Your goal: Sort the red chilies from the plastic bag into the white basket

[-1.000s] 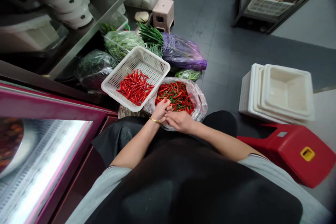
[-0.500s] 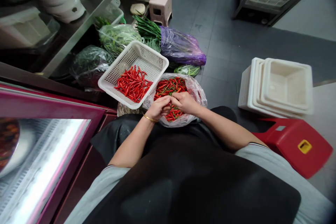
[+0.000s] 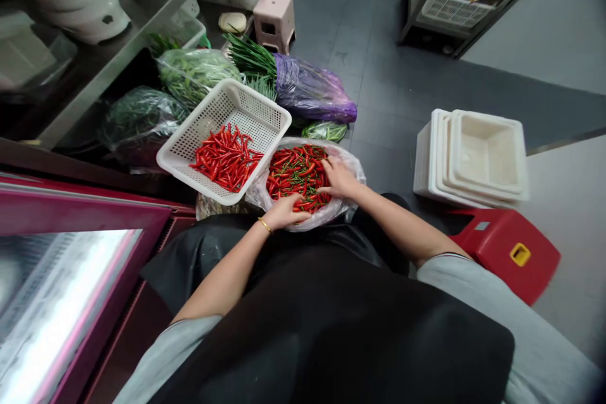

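A working kitchen, likely commercial — bagged greens [image 3: 196,76] on the floor (dark tile). Stacked pots [image 3: 80,6] fill a metal shelf [image 3: 118,38].

"How many hands?"

"Two: a left hand [image 3: 285,211] and a right hand [image 3: 339,178], mid-frame, with one bracelet [image 3: 265,225]."

"Baskets?"

"One white basket [image 3: 261,108] left of centre, another basket [image 3: 455,11] at upper right."

"Bags?"

"One open bag [image 3: 351,161] at centre, one purple bag [image 3: 315,89] above it, two clear bags of greens [image 3: 196,74] toward upper left."

"And the red chillies [image 3: 303,167]?"

"Too many to count."

"Anything else?"

"One pink stool [image 3: 273,12] at upper centre. Right side: at least three stacked white tubs [image 3: 490,151], one red bin [image 3: 525,271]."
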Demonstrator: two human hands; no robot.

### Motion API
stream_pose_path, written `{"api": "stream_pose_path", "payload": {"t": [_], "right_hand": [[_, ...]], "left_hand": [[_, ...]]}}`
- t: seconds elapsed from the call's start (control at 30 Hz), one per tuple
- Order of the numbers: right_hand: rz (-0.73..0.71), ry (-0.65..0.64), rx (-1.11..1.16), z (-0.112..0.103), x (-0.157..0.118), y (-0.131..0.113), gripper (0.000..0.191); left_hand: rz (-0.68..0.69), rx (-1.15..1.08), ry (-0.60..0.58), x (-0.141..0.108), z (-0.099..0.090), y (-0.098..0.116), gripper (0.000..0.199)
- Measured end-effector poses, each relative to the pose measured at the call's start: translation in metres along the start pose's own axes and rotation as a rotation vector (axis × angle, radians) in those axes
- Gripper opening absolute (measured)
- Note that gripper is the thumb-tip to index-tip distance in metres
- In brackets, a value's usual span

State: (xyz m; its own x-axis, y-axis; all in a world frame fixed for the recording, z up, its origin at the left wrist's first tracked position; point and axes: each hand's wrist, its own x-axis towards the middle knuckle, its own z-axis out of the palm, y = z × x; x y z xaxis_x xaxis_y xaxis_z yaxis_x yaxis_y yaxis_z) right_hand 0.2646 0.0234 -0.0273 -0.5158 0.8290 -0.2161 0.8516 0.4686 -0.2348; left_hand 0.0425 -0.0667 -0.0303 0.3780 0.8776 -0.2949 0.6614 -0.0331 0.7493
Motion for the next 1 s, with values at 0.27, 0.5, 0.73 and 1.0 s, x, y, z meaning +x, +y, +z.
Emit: {"api": "stream_pose_path", "payload": {"t": [0.27,0.5,0.73,1.0], "right_hand": [[0.356,-0.239,-0.06,-0.01,0.057,0.034,0.131],[0.379,-0.182,-0.134,-0.019,0.078,0.002,0.068],[0.12,-0.046,-0.253,-0.009,0.048,-0.086,0.038],[-0.173,-0.156,0.038,-0.004,0.02,-0.094,0.066]], "left_hand": [[0.129,0.274,-0.223,-0.003,0.024,0.015,0.02],[0.127,0.227,0.013,-0.006,0.012,0.014,0.011],[0.183,0.294,-0.02,-0.009,0.009,0.011,0.011],[0.173,0.184,-0.198,-0.014,0.002,0.016,0.014]]}}
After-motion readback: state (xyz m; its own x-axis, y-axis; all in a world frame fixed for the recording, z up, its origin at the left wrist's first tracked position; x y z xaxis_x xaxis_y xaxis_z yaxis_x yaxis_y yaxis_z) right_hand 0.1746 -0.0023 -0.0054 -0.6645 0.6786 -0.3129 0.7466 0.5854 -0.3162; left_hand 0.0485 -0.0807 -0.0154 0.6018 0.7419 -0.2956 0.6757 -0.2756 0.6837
